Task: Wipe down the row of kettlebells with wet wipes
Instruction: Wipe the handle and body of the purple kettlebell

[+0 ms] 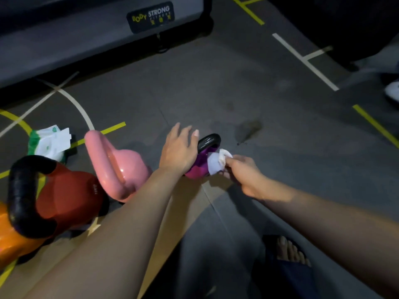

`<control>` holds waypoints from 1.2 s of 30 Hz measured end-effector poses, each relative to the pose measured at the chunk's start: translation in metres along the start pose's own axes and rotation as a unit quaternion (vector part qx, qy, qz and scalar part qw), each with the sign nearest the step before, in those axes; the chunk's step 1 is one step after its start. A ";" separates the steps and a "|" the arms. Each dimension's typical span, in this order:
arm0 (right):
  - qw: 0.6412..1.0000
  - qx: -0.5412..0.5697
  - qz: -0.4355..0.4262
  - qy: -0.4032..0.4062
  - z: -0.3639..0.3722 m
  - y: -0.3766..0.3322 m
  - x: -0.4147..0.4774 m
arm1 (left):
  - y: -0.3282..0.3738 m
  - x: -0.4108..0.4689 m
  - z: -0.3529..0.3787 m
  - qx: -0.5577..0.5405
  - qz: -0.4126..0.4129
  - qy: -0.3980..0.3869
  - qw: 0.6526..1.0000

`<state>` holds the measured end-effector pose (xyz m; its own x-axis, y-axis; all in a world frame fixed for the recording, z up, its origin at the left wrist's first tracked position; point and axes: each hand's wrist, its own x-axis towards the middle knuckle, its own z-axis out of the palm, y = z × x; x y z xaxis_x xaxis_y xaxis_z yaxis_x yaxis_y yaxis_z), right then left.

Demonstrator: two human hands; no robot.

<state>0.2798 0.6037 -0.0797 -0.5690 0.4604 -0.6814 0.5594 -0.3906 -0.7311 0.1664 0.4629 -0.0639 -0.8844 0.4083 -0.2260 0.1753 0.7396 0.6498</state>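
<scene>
Left hand point(179, 147) fingers spread over purple kettlebell point(194, 170); right hand point(244, 172) fingers pinch wet wipe point(214, 165) against it

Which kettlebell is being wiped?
The purple kettlebell with the black handle, rightmost: the right hand holds a wet wipe against it. The pink kettlebell and red kettlebell have none.

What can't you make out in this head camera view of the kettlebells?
Head view throughout.
Purple kettlebell: body largely hidden behind the left hand and the wipe the right hand pinches.
Orange kettlebell: cut off by the left edge.
Wipes pack: print too small and blurred.
</scene>
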 end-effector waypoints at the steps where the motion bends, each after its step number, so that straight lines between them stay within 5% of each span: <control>1: 0.997 0.059 0.027 -0.029 0.003 -0.003 0.001 | -0.001 0.003 0.003 0.023 -0.002 -0.020 1.000; 4: 0.988 0.117 0.056 -0.090 0.010 -0.004 0.004 | -0.002 0.002 0.010 0.049 0.003 -0.021 0.999; 13: 0.969 0.205 0.133 0.027 0.042 -0.019 -0.025 | -0.006 -0.010 0.004 0.008 -0.013 -0.025 1.000; 18: 0.869 0.470 0.153 0.009 0.048 -0.033 -0.036 | -0.009 -0.015 0.005 -0.007 -0.005 -0.034 0.999; 22: 0.786 0.596 0.143 -0.086 0.040 -0.023 -0.036 | -0.014 -0.014 0.006 -0.014 -0.006 -0.025 1.000; 30: 0.726 0.646 0.108 -0.211 0.033 -0.013 -0.030 | -0.012 -0.013 0.005 -0.008 0.017 -0.010 1.000; 36: 0.733 0.647 0.127 -0.166 0.040 -0.019 -0.020 | -0.017 -0.015 0.005 -0.030 0.003 -0.011 0.999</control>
<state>0.2564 0.5697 -0.0535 -0.7815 0.1061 -0.6149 -0.2449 -0.9585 0.1459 0.1786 0.4465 -0.0751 -0.8733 0.4255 -0.2374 0.1546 0.7041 0.6930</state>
